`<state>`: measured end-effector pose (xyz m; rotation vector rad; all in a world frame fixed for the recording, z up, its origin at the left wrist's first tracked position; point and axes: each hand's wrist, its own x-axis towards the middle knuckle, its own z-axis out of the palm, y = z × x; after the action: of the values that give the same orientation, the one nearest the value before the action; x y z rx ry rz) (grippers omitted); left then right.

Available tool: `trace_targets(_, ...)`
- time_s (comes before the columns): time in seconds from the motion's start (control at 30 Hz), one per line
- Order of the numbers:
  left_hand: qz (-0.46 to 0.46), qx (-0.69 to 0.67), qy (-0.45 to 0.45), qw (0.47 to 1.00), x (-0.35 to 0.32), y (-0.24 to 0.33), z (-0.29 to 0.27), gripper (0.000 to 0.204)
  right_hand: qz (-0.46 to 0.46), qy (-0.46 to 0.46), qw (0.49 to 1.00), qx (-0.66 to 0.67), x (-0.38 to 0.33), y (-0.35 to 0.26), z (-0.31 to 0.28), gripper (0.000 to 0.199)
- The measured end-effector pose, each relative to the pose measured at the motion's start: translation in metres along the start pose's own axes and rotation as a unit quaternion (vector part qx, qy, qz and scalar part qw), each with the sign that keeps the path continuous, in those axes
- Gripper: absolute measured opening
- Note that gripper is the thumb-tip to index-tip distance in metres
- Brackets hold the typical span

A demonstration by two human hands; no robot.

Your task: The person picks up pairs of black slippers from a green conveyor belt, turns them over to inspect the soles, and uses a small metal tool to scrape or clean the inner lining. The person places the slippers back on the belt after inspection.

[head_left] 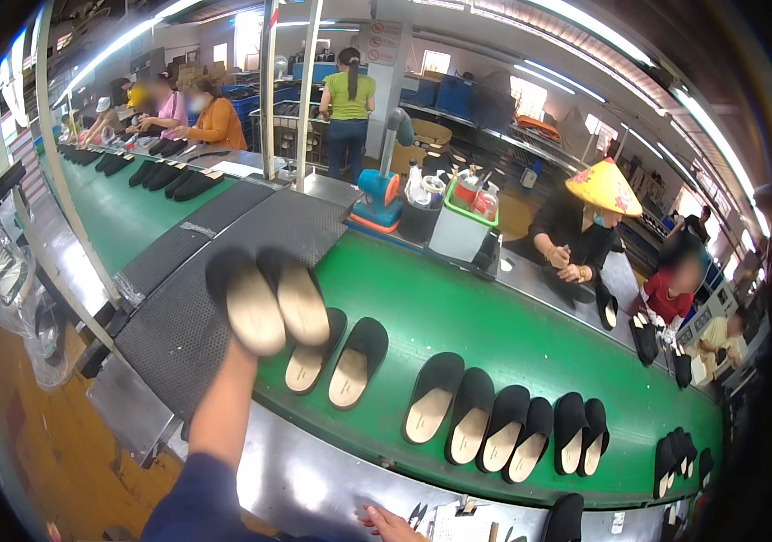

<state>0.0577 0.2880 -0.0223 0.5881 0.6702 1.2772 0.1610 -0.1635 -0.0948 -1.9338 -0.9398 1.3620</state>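
My left hand (240, 354) reaches up from the lower left, blue sleeve on the forearm. It holds a pair of black slippers with beige insoles (267, 303) above the near end of the green conveyor belt (494, 316); the slippers hide most of the fingers. Just beyond them another pair of slippers (336, 357) lies on the belt, and several more pairs (494, 425) are lined up to the right. My right hand (390, 524) rests flat on the metal rim (314, 479) at the bottom edge, holding nothing.
A black mesh belt (196, 298) runs to the left of the green one. Across the belt sit a blue machine (379, 194), a bin of bottles (463, 217) and a seated worker in a yellow conical hat (585, 226). Other workers sit along the far side.
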Motion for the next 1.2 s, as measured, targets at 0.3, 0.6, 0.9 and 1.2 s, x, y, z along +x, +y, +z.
trace_targets(0.3,0.099,0.398,0.05,0.911,0.058,-0.153,-0.059,0.033,-0.037,0.219,0.96,0.17,0.022,0.007,-0.021,0.047)
trace_targets(0.6,0.169,0.649,0.168,0.722,0.006,-0.237,-0.073,0.052,-0.026,0.278,0.959,0.04,-0.004,0.009,-0.05,0.036)
trace_targets(0.9,0.207,0.595,-0.078,0.772,-0.028,-0.166,-0.034,0.015,-0.103,0.308,0.943,0.076,-0.02,0.02,-0.031,0.035)
trace_targets(1.2,0.256,0.342,-0.194,0.883,-0.218,0.01,0.08,0.026,-0.332,0.183,0.889,0.255,-0.004,-0.085,-0.044,0.079)
